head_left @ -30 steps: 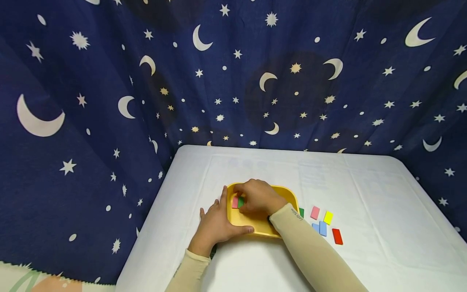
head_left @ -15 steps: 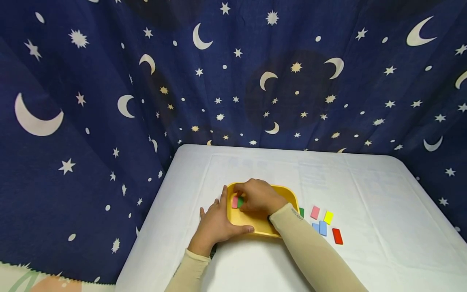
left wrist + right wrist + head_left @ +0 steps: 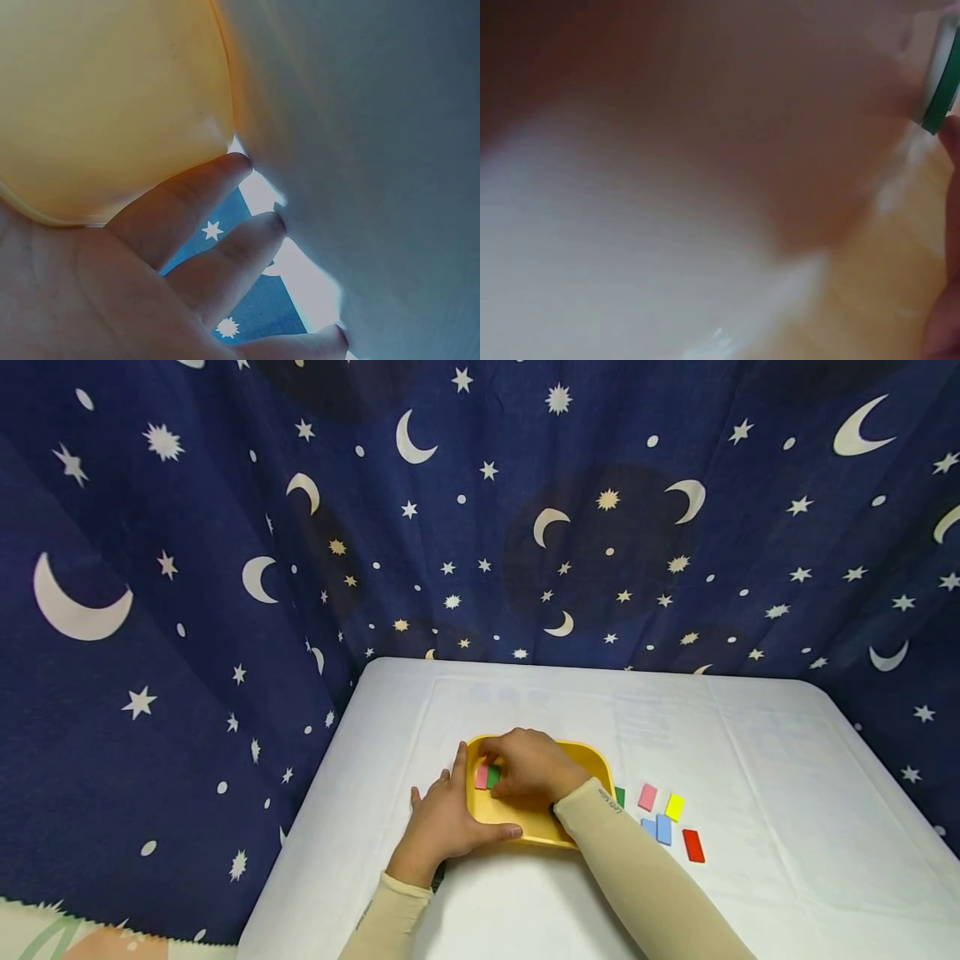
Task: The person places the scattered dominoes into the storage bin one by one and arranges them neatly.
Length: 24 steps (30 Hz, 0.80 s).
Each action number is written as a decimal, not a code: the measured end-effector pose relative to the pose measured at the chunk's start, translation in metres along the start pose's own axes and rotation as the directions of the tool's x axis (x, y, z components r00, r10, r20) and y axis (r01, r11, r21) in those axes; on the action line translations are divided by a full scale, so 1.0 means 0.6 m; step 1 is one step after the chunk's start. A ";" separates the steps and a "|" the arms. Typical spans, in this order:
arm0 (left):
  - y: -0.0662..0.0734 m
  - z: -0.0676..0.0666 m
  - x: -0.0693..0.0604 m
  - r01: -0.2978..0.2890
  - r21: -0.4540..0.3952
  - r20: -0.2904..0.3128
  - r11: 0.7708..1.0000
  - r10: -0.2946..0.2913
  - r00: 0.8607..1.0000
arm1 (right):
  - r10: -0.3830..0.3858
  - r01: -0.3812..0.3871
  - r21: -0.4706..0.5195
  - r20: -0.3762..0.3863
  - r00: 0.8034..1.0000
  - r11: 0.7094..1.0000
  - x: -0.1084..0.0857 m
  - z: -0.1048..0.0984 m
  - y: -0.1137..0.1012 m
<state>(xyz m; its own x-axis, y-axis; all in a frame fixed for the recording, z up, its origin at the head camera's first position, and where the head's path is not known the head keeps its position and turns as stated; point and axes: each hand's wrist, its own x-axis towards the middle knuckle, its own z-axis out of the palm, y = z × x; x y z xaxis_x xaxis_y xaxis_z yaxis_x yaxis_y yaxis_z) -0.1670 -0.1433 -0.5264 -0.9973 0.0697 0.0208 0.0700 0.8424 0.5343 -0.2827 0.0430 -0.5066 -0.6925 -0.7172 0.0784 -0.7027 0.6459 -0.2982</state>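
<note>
A starry dark blue curtain (image 3: 517, 568) hangs along the far and left sides, and in front of it is my white-covered bench (image 3: 772, 785). My right sleeve (image 3: 652, 881) crosses the near right corner of the yellow tray (image 3: 495, 812); the cuff might catch that rim and jog everything inside. My left hand (image 3: 447, 818) steadies the tray's left end, fingers straight and spread along the outside, thumb along the near rim; if that pressure slackened, I think the tray could slide on the cloth. My right hand (image 3: 534, 766) is inside, at the left end, fingers curled in a pinch around the green piece (image 3: 492, 777). That piece is beside the pink piece (image 3: 482, 777), so close that I can't tell whether they touch. From the right wrist, the green one appears to be on edge with a pale back; too quick a release could topple it, and a sideways nudge could push the pink one over. Right of the tray lie loose ones: the other green piece (image 3: 619, 797), partly hidden and near enough for my sleeve to brush, then the second pink piece (image 3: 648, 797), the yellow piece (image 3: 675, 807), two light blue pieces (image 3: 663, 830) together and the red piece (image 3: 693, 846).
</note>
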 end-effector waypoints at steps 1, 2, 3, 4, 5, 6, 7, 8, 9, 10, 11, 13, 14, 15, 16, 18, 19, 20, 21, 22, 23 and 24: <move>0.000 0.000 0.000 0.003 0.000 0.003 1.000 -0.003 1.000 | 0.004 -0.004 0.004 0.001 1.000 1.000 0.000 0.000 -0.001; 0.000 0.000 0.000 0.004 -0.001 0.003 1.000 -0.004 1.000 | 0.007 -0.007 0.008 0.003 1.000 1.000 -0.001 -0.001 -0.003; -0.001 0.000 0.000 0.004 0.000 0.004 1.000 -0.004 1.000 | 0.006 -0.006 0.010 0.004 1.000 1.000 -0.001 -0.002 -0.004; -0.001 0.000 0.000 0.004 -0.002 0.004 1.000 -0.004 1.000 | 0.005 -0.005 0.010 0.007 1.000 1.000 -0.001 -0.003 -0.006; -0.001 0.000 0.000 0.004 -0.002 0.005 1.000 -0.004 1.000 | 0.004 -0.004 0.008 0.012 1.000 1.000 -0.001 -0.004 -0.008; -0.001 0.000 0.000 0.003 -0.003 0.006 1.000 -0.003 1.000 | 0.002 -0.002 0.004 0.016 1.000 1.000 0.000 -0.006 -0.009; -0.001 0.000 0.000 0.000 -0.003 0.006 1.000 0.000 1.000 | -0.002 0.002 0.004 0.017 1.000 1.000 0.000 -0.008 -0.010; 0.000 0.000 0.000 -0.002 -0.004 0.007 1.000 0.002 1.000 | -0.007 0.007 -0.001 0.019 1.000 1.000 0.001 -0.009 -0.011; 0.000 -0.001 0.001 -0.005 -0.002 0.006 1.000 0.005 1.000 | -0.012 0.012 -0.004 0.019 1.000 1.000 0.002 -0.011 -0.011; 0.001 -0.001 0.001 -0.008 -0.003 0.007 1.000 0.008 1.000 | -0.014 0.014 -0.003 0.019 1.000 1.000 0.001 -0.014 -0.011; 0.002 -0.001 0.002 -0.010 -0.003 0.007 1.000 0.010 1.000 | -0.019 0.019 0.001 0.017 1.000 1.000 0.001 -0.017 -0.011; 0.003 -0.002 0.003 -0.012 0.000 0.008 1.000 0.012 1.000 | -0.030 0.030 0.027 0.002 1.000 0.999 0.000 -0.024 -0.010; 0.003 -0.002 0.003 -0.012 0.004 0.007 1.000 0.011 1.000 | -0.034 0.034 0.042 -0.007 0.999 0.999 0.001 -0.028 -0.010; 0.002 -0.002 0.004 -0.010 0.007 0.006 1.000 0.010 1.000 | -0.038 0.039 0.065 -0.014 0.999 0.997 0.001 -0.033 -0.010; 0.002 -0.002 0.004 -0.008 0.010 0.005 1.000 0.008 1.000 | -0.040 0.042 0.084 -0.021 0.999 0.996 0.001 -0.038 -0.011; 0.001 -0.002 0.005 -0.007 0.013 0.005 1.000 0.007 1.000 | -0.038 0.041 0.112 -0.028 0.999 0.993 0.000 -0.048 -0.013; 0.000 -0.002 0.005 -0.007 0.014 0.005 1.000 0.007 1.000 | -0.033 0.036 0.121 -0.027 0.999 0.992 -0.001 -0.052 -0.014; 0.000 -0.002 0.005 -0.006 0.016 0.008 1.000 0.006 1.000 | -0.028 0.031 0.122 -0.023 0.999 0.992 -0.003 -0.055 -0.015; 0.000 -0.001 0.004 -0.005 0.016 0.012 1.000 0.005 1.000 | -0.022 0.024 0.124 -0.019 1.000 0.992 -0.004 -0.057 -0.016; -0.001 -0.001 0.004 -0.006 0.015 0.014 1.000 0.006 1.000 | -0.014 0.015 0.120 -0.014 1.000 0.993 -0.006 -0.059 -0.017; -0.001 0.000 0.003 -0.006 0.014 0.018 1.000 0.006 1.000 | -0.004 0.005 0.120 -0.011 1.000 0.993 -0.009 -0.061 -0.019; -0.001 0.001 0.003 -0.006 0.013 0.021 1.000 0.006 1.000 | 0.006 -0.005 0.118 -0.011 1.000 0.993 -0.013 -0.063 -0.019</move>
<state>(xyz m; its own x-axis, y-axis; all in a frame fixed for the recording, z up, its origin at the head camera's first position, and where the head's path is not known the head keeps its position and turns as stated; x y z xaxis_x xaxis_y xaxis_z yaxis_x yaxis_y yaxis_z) -0.1688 -0.1436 -0.5273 -0.9963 0.0857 0.0058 0.0760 0.8487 0.5234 -0.2755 0.0508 -0.4678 -0.6987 -0.7102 0.0866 -0.6750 0.6141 -0.4090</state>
